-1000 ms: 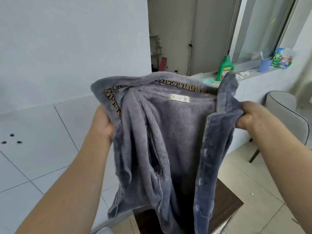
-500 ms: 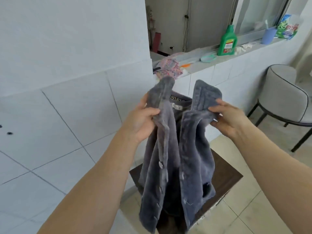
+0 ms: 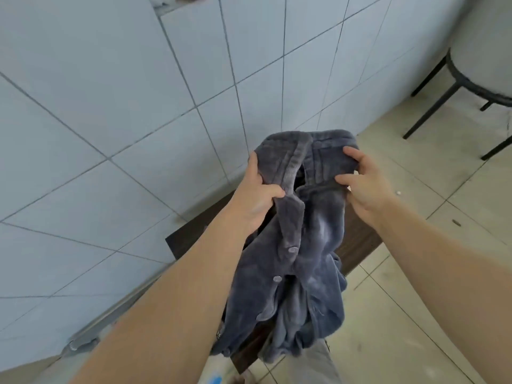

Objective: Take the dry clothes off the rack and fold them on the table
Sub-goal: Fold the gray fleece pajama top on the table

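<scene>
From the head view, both hands hold a grey fleece garment (image 3: 299, 245) up by its collar above the dark wooden tabletop (image 3: 360, 239). The left hand (image 3: 257, 195) has its grip clamped on the left lapel, the right hand (image 3: 363, 184) pinches the right side, and the buttoned front hangs down over the tabletop's edge.

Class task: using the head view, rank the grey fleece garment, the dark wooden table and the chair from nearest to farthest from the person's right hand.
From the right hand:
1. Grey fleece garment: gripped at its collar.
2. Dark wooden table: just below.
3. Chair: upper right, by the wall.
</scene>
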### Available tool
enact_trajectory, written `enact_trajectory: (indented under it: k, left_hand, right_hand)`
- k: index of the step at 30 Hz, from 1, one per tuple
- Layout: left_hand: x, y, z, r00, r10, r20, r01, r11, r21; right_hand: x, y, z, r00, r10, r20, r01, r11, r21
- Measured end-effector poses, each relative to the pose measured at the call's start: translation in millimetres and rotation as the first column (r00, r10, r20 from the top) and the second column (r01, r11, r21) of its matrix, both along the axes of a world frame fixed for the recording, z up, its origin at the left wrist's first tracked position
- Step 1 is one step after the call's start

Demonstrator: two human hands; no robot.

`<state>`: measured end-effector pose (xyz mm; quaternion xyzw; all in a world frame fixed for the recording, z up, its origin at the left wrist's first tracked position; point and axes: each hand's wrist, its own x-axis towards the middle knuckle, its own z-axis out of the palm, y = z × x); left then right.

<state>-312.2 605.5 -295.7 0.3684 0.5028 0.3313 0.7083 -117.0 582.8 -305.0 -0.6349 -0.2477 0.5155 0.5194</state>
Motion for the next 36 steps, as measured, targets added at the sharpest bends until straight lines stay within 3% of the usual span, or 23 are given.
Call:
enact_trajectory:
  k: [2, 4, 6, 9, 12, 15, 18, 20, 23, 26, 30, 33, 34, 36]
  left_hand:
    - [21, 20, -29, 0.992, -0.033, -0.118, 0.037, 0.999, 0.036]
    - [36, 32, -55, 0.956, -0.081, -0.282, 0.105, 0.992, 0.071]
    - [51, 34, -82, 0.9, -0.083, -0.428, 0.121, 0.991, 0.062]
    - [65, 25, -122, 0.845, -0.046, -0.532, 0.101, 0.992, 0.074]
    - [74, 13, -153, 0.665, -0.083, -0.742, 0.294, 0.943, 0.157]
    - [77, 6, -165, 0.516, -0.066, -0.854, 0.405, 0.897, 0.176]
    - [81, 7, -165, 0.401, 0.122, -0.908, 0.431, 0.85, 0.304]
    - [84, 8, -163, 0.32, 0.253, -0.913, 0.544, 0.74, 0.396]
    - [95, 9, -151, 0.259, 0.071, -0.963, 0.676, 0.699, 0.233]
    - [106, 5, -153, 0.055, -0.037, -0.998, 0.686, 0.728, 0.011]
    - [99, 2, -159, 0.069, -0.122, -0.99, 0.549, 0.834, -0.065]
    - [82, 5, -158, 0.112, -0.137, -0.984, 0.508, 0.859, -0.062]
    - [76, 8, -156, 0.171, -0.142, -0.975, 0.487, 0.873, -0.042]
    - [62, 18, -147, 0.375, -0.137, -0.917, 0.382, 0.924, 0.018]
  right_hand:
    - [21, 20, -26, 0.998, -0.018, 0.063, 0.018, 1.0, 0.004]
    - [33, 29, -50, 0.972, 0.01, 0.237, 0.007, 0.997, -0.071]
    - [38, 29, -75, 0.864, 0.088, 0.495, 0.026, 0.976, -0.218]
    - [28, 18, -115, 0.684, 0.204, 0.7, -0.094, 0.977, -0.192]
    - [12, 7, -145, 0.613, 0.38, 0.693, -0.262, 0.925, -0.276]
    - [5, -6, -163, 0.647, 0.421, 0.636, -0.176, 0.894, -0.412]
    - [5, -11, -171, 0.665, 0.407, 0.625, -0.12, 0.885, -0.449]
    - [5, -11, -171, 0.671, 0.423, 0.609, -0.117, 0.872, -0.476]
    - [11, -1, -170, 0.734, 0.382, 0.562, -0.062, 0.861, -0.505]
    - [17, 15, -175, 0.716, 0.414, 0.562, -0.054, 0.835, -0.547]
    - [14, 19, -186, 0.651, 0.597, 0.469, -0.174, 0.718, -0.674]
    - [11, 12, -176, 0.668, 0.561, 0.489, -0.21, 0.772, -0.6]
    - [10, 9, -170, 0.704, 0.513, 0.491, -0.193, 0.804, -0.563]
    - [10, 4, -151, 0.802, 0.35, 0.483, -0.098, 0.876, -0.472]
